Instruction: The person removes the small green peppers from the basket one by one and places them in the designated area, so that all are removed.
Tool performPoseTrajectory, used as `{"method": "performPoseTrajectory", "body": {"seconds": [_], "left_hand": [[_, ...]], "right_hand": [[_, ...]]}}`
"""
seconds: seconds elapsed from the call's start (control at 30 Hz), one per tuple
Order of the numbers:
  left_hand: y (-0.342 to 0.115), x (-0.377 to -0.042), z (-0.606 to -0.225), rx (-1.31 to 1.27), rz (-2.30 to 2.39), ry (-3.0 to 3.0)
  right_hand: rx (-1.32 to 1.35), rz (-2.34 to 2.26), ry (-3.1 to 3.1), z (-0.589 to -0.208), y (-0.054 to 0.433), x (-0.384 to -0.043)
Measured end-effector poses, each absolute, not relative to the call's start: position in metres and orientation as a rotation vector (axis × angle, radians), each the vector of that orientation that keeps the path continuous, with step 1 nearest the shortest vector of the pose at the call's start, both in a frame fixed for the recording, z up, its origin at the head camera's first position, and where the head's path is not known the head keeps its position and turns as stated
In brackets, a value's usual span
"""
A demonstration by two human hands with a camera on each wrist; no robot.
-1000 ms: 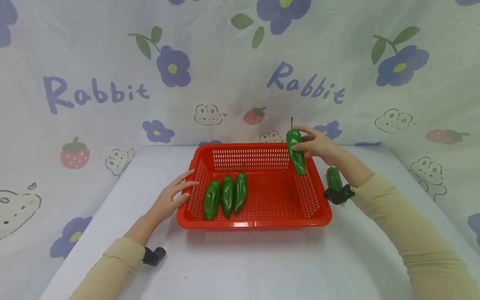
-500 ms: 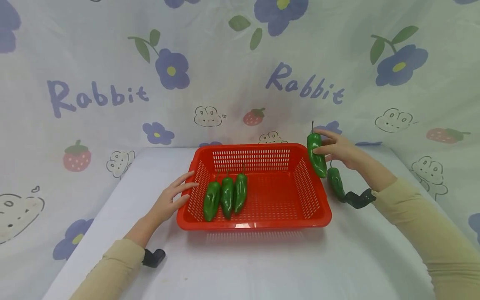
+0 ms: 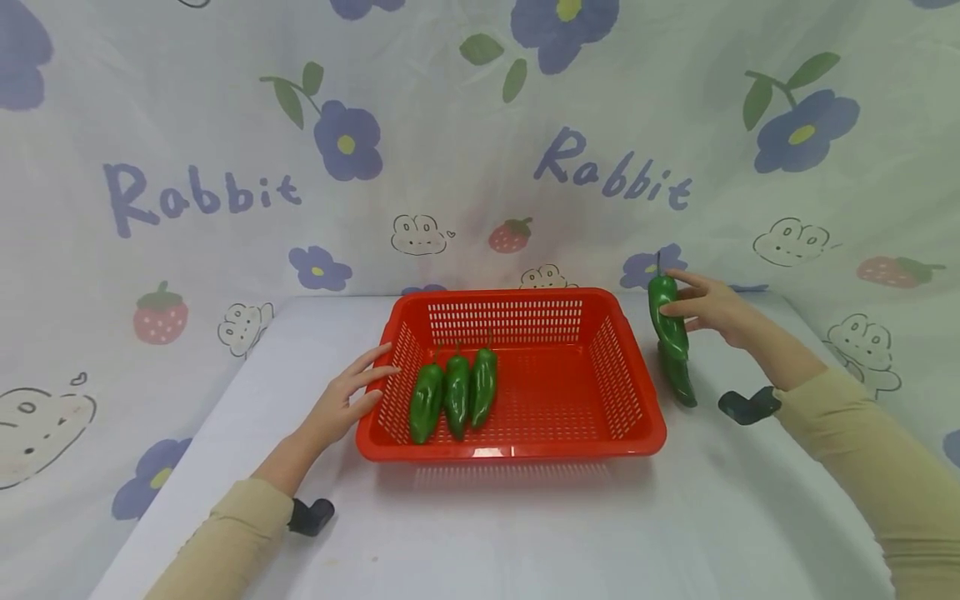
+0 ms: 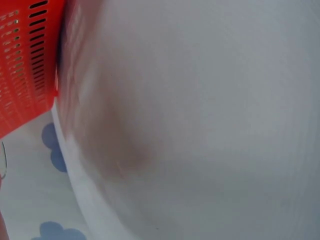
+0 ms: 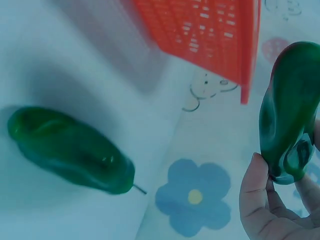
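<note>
A: Head view first. What has changed?

B: The right hand (image 3: 712,308) has carried the held pepper (image 3: 667,304) out past the right side of the red basket (image 3: 492,452). A second ago it hung over that basket's right end.

A: Is the hand clamped on it?

B: Yes, thumb and fingers pinch its upper part, stem up. From here it overlaps the lying pepper (image 3: 679,383) on the tabletop (image 3: 525,533).

A: And what stayed?

B: The left hand (image 3: 339,408) is still at the basket's left rim, fingers stretched and apart, gripping nothing that I can see. The three peppers (image 3: 457,392) still lie side by side inside.

A: The left wrist view?

B: Mostly tabletop, with some basket wall at upper left. At best a sliver of finger shows, so I can't tell that hand's state there.

A: Right wrist?

B: The grip shows again. The two peppers outside the basket are well apart, the held one seen against the patterned cloth (image 5: 192,197).

A: Meaning?

B: I'd judge the carry out of the basket's space done, the release not.
</note>
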State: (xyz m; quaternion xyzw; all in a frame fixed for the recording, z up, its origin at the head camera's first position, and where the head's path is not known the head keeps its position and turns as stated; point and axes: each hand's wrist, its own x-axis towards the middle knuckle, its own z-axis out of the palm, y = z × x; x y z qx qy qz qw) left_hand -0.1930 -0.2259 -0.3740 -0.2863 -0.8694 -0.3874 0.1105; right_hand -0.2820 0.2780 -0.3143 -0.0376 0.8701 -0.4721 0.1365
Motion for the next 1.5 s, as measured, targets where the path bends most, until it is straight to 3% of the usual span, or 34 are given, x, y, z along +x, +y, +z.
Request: {"method": "performPoseTrajectory", "body": {"seconds": [0.33, 0.57, 1.5], "left_hand": [[-0.225, -0.191, -0.373, -0.837, -1.156, -2.548], [-0.243, -0.212, -0.406, -0.845, -1.118, -2.537], [-0.243, -0.211, -0.405, -0.845, -1.123, -2.549]], "right_hand": [[-0.040, -1.295, 2.560, -0.325, 0.295, -0.282], [0.005, -1.258, 2.587, -0.337, 0.306, -0.283], [0.124, -1.264, 2.551, -0.376, 0.331, -0.275]]}}
